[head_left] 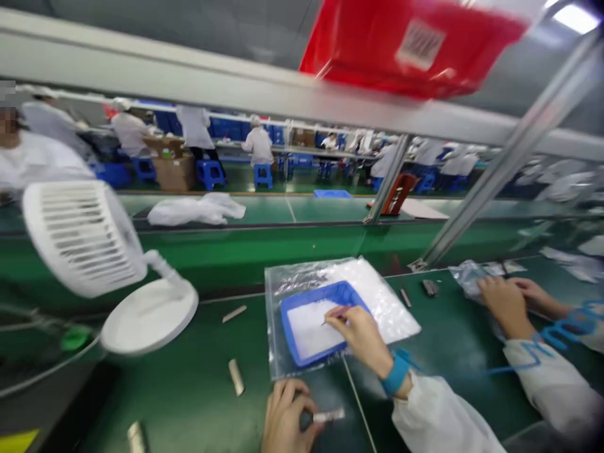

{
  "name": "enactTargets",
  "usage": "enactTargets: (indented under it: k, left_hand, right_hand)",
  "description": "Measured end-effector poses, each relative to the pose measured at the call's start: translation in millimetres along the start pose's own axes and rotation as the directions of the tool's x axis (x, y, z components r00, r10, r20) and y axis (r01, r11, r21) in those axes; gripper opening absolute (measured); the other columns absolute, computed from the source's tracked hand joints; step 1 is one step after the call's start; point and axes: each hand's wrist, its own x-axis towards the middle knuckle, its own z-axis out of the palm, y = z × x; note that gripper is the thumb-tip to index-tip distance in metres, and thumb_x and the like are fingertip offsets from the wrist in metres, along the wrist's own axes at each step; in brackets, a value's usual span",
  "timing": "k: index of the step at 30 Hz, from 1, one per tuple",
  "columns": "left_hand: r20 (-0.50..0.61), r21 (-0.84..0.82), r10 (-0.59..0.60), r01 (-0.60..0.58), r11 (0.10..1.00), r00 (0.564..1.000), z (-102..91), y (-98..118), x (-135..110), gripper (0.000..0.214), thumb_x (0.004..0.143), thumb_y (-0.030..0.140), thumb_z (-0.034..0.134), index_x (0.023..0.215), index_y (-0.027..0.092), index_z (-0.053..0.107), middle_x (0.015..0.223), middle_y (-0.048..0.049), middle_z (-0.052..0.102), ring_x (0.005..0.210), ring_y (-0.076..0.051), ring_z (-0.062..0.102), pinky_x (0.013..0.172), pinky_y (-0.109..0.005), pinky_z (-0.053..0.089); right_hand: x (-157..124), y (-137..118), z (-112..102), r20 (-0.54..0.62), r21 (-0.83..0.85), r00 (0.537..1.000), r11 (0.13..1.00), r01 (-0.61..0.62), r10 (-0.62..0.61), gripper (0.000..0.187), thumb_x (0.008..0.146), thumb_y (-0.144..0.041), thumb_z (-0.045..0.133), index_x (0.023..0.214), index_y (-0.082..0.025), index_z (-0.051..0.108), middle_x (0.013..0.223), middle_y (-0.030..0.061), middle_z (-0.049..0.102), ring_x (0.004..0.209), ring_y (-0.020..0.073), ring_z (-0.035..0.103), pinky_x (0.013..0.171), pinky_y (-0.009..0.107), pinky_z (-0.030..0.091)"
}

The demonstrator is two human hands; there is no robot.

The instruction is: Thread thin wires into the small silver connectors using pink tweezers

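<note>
My right hand (361,333), with a blue wrist strap (397,372), reaches over a shallow blue tray (297,355). Its fingers pinch a thin reddish tool (340,312) with a fine dark tip; its exact kind is too small to make out. White contents (309,327) fill the tray, but blur hides what they are. The tray rests on a clear plastic bag (276,352) that also holds white material. Near the front edge, my left hand (285,418) curls around a small dark part (306,420). A short pale strip (330,415) lies by its fingertips.
A white desk fan (148,314) stands left. Small tan pieces (236,377) are scattered on the green bench. At right, a co-worker's hands (507,305) handle a plastic bag (467,280) beside a coiled blue cord (561,333). A red bin (372,56) sits on the shelf overhead.
</note>
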Motion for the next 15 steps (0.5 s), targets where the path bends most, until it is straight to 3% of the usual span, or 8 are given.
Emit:
enactTargets:
  k: [5, 10, 15]
  left_hand:
    - [0.019, -0.123, -0.139, 0.141, 0.982, 0.99, -0.9, 11, -3, 0.016, 0.066, 0.006, 0.072, 0.072, 0.019, 0.063, 0.1, -0.0032, 0.06, 0.1, -0.023, 0.052, 0.087, -0.038, 0.041]
    - [0.026, -0.135, -0.148, 0.15, 0.979, 0.989, -1.7, 13, -6, 0.018, 0.066, 0.006, 0.074, 0.072, 0.019, 0.063, 0.099, -0.0034, 0.059, 0.1, -0.024, 0.05, 0.086, -0.039, 0.04]
    - [0.028, -0.131, -0.138, 0.14, 0.981, 0.99, -0.6, 11, -5, 0.018, 0.066, 0.008, 0.075, 0.073, 0.019, 0.063, 0.098, -0.0032, 0.058, 0.099, -0.024, 0.05, 0.085, -0.039, 0.041]
  right_hand:
    - [-4, 16, -3, 0.039, 0.126, 0.994, 0.987, -0.103, 0.099, 0.027, 0.081, -0.045, 0.059, 0.077, -0.02, 0.07, 0.09, 0.0051, 0.072, 0.086, 0.0213, 0.065, 0.077, 0.032, 0.05]
    - [-2, 13, -11, 0.021, 0.183, 0.991, 0.974, -0.131, 0.129, 0.03, 0.078, -0.048, 0.061, 0.075, -0.02, 0.071, 0.087, 0.0057, 0.072, 0.077, 0.0205, 0.065, 0.059, 0.029, 0.051]
    - [2, 20, -4, 0.058, 0.153, 0.993, 0.982, -0.108, 0.1, 0.029, 0.081, -0.046, 0.059, 0.079, -0.02, 0.071, 0.091, 0.0057, 0.072, 0.084, 0.0213, 0.066, 0.068, 0.03, 0.053]
